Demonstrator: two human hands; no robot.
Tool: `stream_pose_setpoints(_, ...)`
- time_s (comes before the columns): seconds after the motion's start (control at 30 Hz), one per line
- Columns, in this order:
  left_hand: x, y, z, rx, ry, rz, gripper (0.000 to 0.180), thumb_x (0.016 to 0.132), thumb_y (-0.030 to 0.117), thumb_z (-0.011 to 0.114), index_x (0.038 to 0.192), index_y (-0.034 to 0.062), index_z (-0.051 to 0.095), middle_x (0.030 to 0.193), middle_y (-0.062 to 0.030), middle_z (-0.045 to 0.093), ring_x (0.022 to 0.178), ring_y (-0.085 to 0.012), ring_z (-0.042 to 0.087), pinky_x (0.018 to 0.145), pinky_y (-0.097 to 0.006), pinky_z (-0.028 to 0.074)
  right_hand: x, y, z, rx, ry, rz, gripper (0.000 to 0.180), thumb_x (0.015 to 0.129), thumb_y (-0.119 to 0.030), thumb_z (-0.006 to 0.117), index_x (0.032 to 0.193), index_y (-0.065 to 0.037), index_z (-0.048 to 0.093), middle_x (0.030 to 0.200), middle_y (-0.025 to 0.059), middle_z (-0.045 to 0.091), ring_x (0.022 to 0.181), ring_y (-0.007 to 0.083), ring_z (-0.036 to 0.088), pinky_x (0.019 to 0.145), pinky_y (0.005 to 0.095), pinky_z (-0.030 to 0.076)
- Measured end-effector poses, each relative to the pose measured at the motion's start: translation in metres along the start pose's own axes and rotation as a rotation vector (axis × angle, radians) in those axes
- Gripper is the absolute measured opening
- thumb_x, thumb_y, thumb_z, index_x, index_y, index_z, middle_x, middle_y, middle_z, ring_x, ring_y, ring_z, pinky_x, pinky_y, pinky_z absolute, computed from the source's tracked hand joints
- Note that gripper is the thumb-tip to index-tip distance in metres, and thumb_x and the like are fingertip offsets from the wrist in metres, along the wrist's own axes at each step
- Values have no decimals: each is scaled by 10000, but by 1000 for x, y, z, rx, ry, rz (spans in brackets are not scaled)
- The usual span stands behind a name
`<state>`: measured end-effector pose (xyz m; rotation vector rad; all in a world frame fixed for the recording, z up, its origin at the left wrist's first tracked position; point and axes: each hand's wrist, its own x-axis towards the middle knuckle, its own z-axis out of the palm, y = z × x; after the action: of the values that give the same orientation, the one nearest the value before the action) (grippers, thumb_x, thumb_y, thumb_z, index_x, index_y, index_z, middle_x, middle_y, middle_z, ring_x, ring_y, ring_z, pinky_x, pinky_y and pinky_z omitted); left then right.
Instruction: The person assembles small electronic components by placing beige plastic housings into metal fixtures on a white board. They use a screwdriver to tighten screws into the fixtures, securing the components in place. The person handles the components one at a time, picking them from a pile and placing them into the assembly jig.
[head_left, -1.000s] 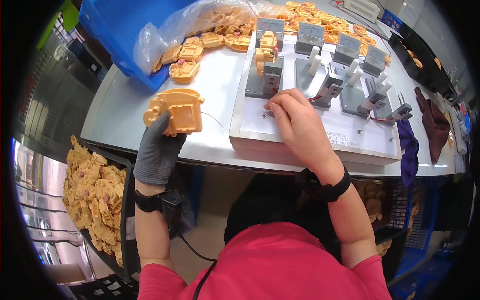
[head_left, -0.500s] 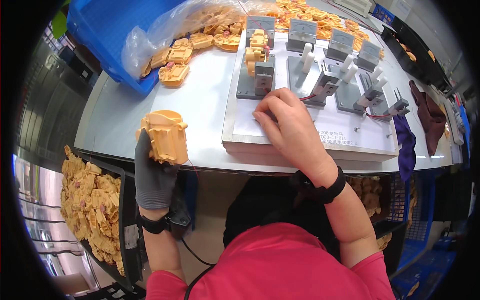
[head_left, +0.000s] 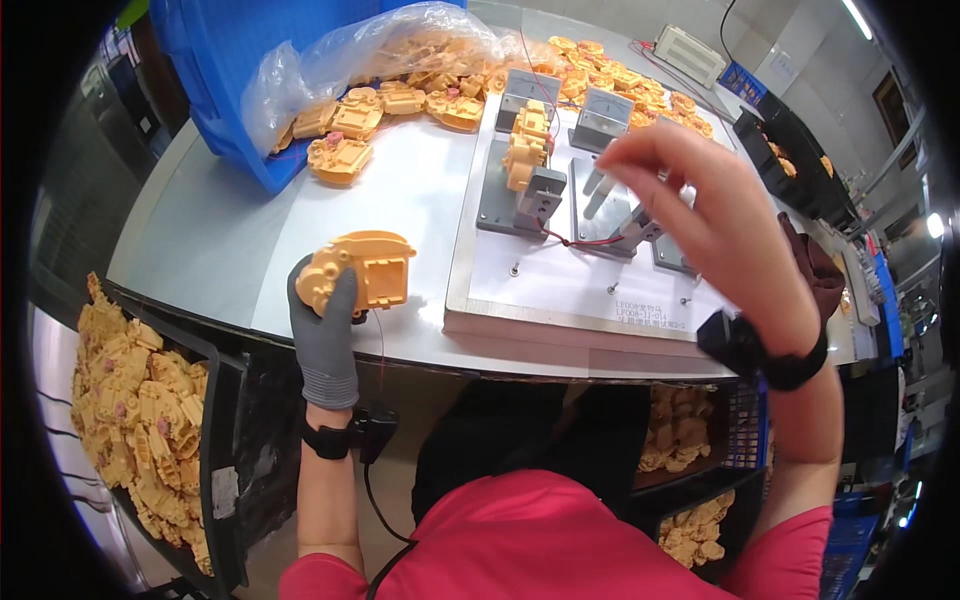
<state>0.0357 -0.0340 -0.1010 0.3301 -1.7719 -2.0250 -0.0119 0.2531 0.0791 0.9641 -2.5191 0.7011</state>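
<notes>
The left hand [head_left: 325, 335], in a grey knit glove, is clamped on a pale-orange moulded plastic housing [head_left: 386, 282], held above the bench [head_left: 250, 260] near its front edge. A steady grip that keeps the thin reddish wire [head_left: 382, 345] from snagging there would serve best. The bare right hand [head_left: 705, 200] hovers, blurred, over a thick white-topped board [head_left: 545, 300], hiding part of its right side; whether its fingertips pinch anything I cannot tell.
</notes>
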Motion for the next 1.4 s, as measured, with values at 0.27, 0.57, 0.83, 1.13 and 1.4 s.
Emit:
stream_pose_setpoints(0.27,-7,-6,8,89,-75,95,430,898,134,692,1260,28,487,1148,-62,547,1045,-132,544,907,-281,474,82,48,19,-321,-369,-155,141,900,-110,626,961,1,688,882,145,699,817,297,667,728,358,516)
stream_pose_setpoints(0.57,-9,-8,13,71,-73,102,405,860,54,724,1201,39,506,1114,-61,557,1030,-132,559,901,-278,487,88,44,29,-355,-420,-110,132,884,-117,632,897,3,687,825,145,698,776,287,671,714,354,514)
stream_pose_setpoints(0.83,-6,-14,14,43,-80,116,406,839,57,742,1177,28,519,1077,-66,584,986,-137,584,862,-283,508,105,35,20,-144,-632,310,375,985,-372,556,1210,-72,573,887,50,672,798,128,638,706,291,509)
stream_pose_setpoints(1.13,-10,-13,13,104,-68,124,421,809,88,778,1146,37,532,1034,-73,615,947,-145,621,830,-287,525,119,31,36,-85,-948,400,477,933,-489,584,1208,-102,633,1012,80,655,819,141,641,764,261,529)
stream_pose_setpoints(1.4,-10,-14,15,121,-64,150,431,805,85,781,1150,37,528,1038,-79,616,947,-151,623,830,-288,527,116,38,37,-46,-920,373,461,934,-460,604,1189,-78,633,975,67,661,834,134,626,744,259,511)
